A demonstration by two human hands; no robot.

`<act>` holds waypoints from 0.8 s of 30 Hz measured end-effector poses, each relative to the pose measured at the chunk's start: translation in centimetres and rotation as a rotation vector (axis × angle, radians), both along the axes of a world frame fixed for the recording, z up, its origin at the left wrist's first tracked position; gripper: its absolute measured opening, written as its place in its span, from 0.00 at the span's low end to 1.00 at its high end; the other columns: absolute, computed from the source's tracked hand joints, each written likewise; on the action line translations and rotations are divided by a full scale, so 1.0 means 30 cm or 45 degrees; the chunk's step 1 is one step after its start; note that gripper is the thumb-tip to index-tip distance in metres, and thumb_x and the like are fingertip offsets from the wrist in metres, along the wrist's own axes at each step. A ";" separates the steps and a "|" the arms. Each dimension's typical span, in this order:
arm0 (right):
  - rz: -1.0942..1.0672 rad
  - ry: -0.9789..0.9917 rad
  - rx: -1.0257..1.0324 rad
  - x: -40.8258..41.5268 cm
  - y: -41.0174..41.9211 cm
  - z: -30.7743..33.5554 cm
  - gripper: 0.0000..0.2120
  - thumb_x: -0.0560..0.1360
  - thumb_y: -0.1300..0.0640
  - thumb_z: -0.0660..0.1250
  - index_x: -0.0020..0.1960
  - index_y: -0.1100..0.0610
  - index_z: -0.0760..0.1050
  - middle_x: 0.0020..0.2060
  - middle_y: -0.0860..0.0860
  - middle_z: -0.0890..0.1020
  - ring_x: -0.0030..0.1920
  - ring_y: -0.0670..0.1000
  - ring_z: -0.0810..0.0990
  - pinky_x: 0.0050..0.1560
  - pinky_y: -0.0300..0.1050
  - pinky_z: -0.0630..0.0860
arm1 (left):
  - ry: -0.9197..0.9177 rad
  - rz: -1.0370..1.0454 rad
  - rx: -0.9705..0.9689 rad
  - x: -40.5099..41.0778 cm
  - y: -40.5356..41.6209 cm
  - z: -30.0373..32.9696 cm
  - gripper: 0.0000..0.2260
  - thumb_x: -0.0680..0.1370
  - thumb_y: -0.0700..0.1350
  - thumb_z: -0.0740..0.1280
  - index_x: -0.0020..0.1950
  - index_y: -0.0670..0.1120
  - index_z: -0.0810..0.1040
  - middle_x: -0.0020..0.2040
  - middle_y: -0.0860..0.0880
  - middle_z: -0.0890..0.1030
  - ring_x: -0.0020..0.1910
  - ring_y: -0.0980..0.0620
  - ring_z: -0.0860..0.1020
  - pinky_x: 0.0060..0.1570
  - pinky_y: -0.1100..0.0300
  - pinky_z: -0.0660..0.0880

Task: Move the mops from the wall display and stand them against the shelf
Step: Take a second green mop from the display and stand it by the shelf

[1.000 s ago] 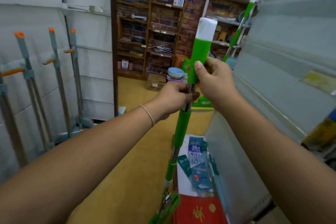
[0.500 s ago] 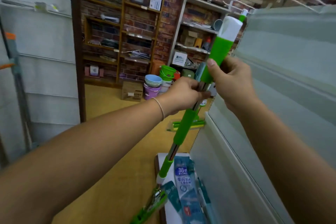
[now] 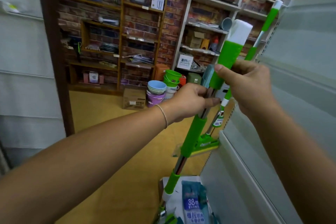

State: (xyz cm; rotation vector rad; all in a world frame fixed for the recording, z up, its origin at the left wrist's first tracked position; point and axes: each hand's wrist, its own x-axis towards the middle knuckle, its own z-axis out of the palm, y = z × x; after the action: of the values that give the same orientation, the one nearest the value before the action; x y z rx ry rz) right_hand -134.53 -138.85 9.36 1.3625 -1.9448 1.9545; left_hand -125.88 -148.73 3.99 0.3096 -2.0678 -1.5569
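Swinging rightward over the last second, the view has dropped the grey, orange-tipped mops on the wall display out of sight and now takes in the grey shelf [image 3: 300, 82] on the right; I judge the carry is nearly over and the placing step is close. The green mop [image 3: 195, 132] in hand has also tipped, from near upright to a lean with its white-capped top toward the shelf.

Both hands stay closed on that mop. The right hand [image 3: 249, 85] is wrapped around the lower end of the upper green grip, thumb pressed across its front. The left hand [image 3: 189, 102] sits just below and beside it, fingers curled around the bare metal pole, the two hands almost touching. From them the pole runs down and left, past a second green sleeve, to a head near the bottom edge that is mostly cut off, beside some blue packets [image 3: 193, 203] lying on the floor [image 3: 112, 151].

A second green mop [image 3: 261, 34] already stands farther back, leaning against the shelf's front edge, its sponge head on the floor. The held mop is near the shelf, though whether its top touches it I cannot tell.
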 end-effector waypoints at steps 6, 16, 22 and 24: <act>-0.128 0.001 0.018 -0.168 -0.127 0.008 0.02 0.71 0.56 0.75 0.40 0.52 0.83 0.38 0.50 0.86 0.40 0.52 0.84 0.48 0.55 0.82 | 0.026 -0.153 0.042 -0.211 -0.153 0.002 0.05 0.75 0.41 0.72 0.49 0.42 0.82 0.42 0.47 0.83 0.44 0.53 0.80 0.47 0.60 0.79; -0.523 0.116 0.049 -0.344 -0.283 0.085 0.09 0.77 0.60 0.70 0.39 0.50 0.79 0.34 0.46 0.83 0.36 0.46 0.81 0.41 0.45 0.81 | 0.083 -0.370 0.005 -0.528 -0.335 0.064 0.06 0.74 0.48 0.72 0.46 0.47 0.83 0.48 0.42 0.85 0.46 0.47 0.81 0.48 0.54 0.76; -0.795 0.085 0.051 -0.418 -0.368 0.157 0.05 0.78 0.61 0.68 0.54 0.55 0.79 0.42 0.49 0.83 0.40 0.44 0.82 0.39 0.31 0.79 | 0.064 -0.565 -0.018 -0.684 -0.427 0.149 0.11 0.74 0.50 0.73 0.50 0.44 0.83 0.49 0.40 0.84 0.53 0.40 0.81 0.55 0.46 0.76; -0.851 0.106 0.059 -0.433 -0.381 0.181 0.05 0.78 0.62 0.68 0.54 0.56 0.78 0.39 0.47 0.82 0.37 0.40 0.80 0.36 0.29 0.76 | 0.065 -0.611 -0.018 -0.723 -0.437 0.177 0.11 0.74 0.49 0.73 0.50 0.43 0.84 0.50 0.39 0.84 0.53 0.40 0.81 0.56 0.45 0.76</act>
State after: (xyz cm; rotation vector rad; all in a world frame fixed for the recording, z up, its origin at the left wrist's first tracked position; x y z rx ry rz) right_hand -147.52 -150.29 14.80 0.6442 -2.0489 1.5098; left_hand -147.57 -161.86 9.30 -0.2511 -2.2174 -1.7901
